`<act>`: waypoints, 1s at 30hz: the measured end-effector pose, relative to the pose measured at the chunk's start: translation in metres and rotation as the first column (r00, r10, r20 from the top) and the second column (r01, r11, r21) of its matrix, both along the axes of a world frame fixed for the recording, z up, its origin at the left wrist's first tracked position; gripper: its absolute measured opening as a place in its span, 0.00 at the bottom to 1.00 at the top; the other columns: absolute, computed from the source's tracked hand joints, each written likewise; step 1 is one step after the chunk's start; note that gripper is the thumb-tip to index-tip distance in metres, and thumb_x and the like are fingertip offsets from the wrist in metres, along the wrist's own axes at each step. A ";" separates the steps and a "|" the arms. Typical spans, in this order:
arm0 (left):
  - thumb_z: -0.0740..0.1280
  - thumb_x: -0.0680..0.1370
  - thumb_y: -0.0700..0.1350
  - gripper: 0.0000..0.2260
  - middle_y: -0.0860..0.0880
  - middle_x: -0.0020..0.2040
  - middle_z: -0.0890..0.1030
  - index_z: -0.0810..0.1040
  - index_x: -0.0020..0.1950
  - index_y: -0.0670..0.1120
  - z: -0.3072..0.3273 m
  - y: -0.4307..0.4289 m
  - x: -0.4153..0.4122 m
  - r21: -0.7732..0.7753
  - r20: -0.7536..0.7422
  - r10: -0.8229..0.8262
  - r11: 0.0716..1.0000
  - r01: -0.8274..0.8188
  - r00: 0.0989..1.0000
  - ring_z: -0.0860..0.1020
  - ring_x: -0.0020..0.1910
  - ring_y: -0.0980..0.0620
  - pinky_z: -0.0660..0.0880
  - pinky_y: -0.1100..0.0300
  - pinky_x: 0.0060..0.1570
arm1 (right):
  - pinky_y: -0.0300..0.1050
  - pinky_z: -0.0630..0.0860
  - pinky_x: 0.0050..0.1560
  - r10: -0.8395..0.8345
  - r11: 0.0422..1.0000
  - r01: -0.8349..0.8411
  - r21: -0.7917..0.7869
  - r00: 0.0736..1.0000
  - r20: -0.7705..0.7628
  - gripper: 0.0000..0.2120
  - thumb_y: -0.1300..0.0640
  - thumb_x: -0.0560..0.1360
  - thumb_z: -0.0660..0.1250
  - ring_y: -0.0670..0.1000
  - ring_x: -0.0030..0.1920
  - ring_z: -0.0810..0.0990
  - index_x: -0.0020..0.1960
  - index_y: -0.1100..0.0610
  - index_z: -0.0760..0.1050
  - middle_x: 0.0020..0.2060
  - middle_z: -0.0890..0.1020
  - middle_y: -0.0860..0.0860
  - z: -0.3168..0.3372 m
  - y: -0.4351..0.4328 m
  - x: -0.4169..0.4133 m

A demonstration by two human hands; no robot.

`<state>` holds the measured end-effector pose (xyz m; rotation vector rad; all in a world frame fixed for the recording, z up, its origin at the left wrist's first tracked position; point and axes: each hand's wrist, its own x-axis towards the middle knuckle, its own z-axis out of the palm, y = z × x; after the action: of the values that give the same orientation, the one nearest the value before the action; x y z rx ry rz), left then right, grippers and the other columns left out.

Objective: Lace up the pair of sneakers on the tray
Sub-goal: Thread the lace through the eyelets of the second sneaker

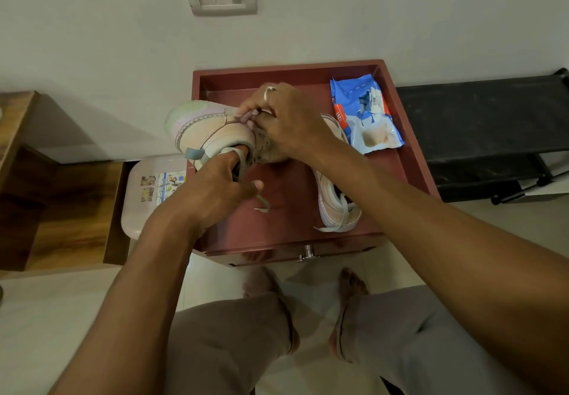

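A pastel pink and green sneaker is held tipped on its side over the left part of the dark red tray. My left hand grips it at the collar, fingers reaching into the opening. My right hand pinches the pale lace at the eyelets on top of this sneaker. A loose lace end hangs down below my left hand. The second sneaker lies on the tray to the right, partly hidden by my right forearm, its lace trailing at the heel.
A blue and white packet lies in the tray's back right corner. The tray tops a small cabinet with a metal handle. A pale plastic stool stands at its left, a wooden shelf beyond, a black rack at the right.
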<state>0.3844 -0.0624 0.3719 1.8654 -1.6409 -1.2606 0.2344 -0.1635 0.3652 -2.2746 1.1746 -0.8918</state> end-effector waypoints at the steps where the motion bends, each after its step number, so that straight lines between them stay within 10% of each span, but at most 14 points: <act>1: 0.72 0.74 0.51 0.17 0.40 0.56 0.79 0.75 0.58 0.45 0.001 0.000 -0.001 0.000 0.012 -0.001 1.000 0.001 1.000 0.79 0.53 0.40 0.76 0.39 0.56 | 0.45 0.74 0.51 0.063 0.997 -0.062 -0.035 0.998 0.024 0.13 0.61 0.73 0.65 0.52 0.48 0.81 0.50 0.51 0.86 0.47 0.85 0.47 0.005 0.004 0.006; 13: 0.71 0.75 0.49 0.12 0.35 0.50 0.79 0.76 0.52 0.44 0.007 0.002 -0.004 0.004 0.031 0.007 1.000 -0.007 0.999 0.76 0.40 0.40 0.76 0.45 0.41 | 0.49 0.76 0.44 0.141 0.976 -0.137 -0.167 0.990 0.014 0.12 0.64 0.73 0.66 0.51 0.45 0.76 0.49 0.53 0.86 0.47 0.84 0.48 0.010 0.021 0.017; 20: 0.72 0.73 0.50 0.16 0.44 0.55 0.80 0.76 0.59 0.50 0.009 0.003 -0.002 -0.005 -0.027 0.017 1.000 -0.017 0.999 0.78 0.55 0.45 0.75 0.41 0.59 | 0.55 0.77 0.45 -0.079 0.990 0.072 -0.118 0.995 -0.055 0.14 0.64 0.72 0.65 0.53 0.46 0.77 0.51 0.51 0.86 0.47 0.84 0.47 -0.005 0.006 -0.004; 25: 0.71 0.76 0.46 0.07 0.42 0.49 0.80 0.76 0.53 0.49 0.006 0.001 -0.004 -0.006 0.001 0.008 1.000 -0.008 1.000 0.79 0.45 0.42 0.77 0.45 0.45 | 0.45 0.76 0.46 0.097 0.983 -0.089 -0.158 0.994 0.041 0.14 0.67 0.73 0.67 0.52 0.46 0.78 0.50 0.53 0.86 0.47 0.85 0.48 0.006 0.026 0.014; 30: 0.72 0.76 0.45 0.13 0.45 0.49 0.79 0.75 0.59 0.49 0.007 0.001 -0.004 -0.022 -0.005 0.015 1.000 -0.015 1.000 0.77 0.47 0.49 0.75 0.52 0.48 | 0.55 0.77 0.43 -0.062 0.986 0.061 -0.154 0.998 -0.003 0.14 0.62 0.74 0.65 0.53 0.45 0.77 0.52 0.50 0.86 0.47 0.85 0.47 -0.004 0.009 0.005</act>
<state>0.3806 -0.0613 0.3789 1.8561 -1.6288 -1.2350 0.2394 -0.1544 0.3613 -2.3756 1.2244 -1.0301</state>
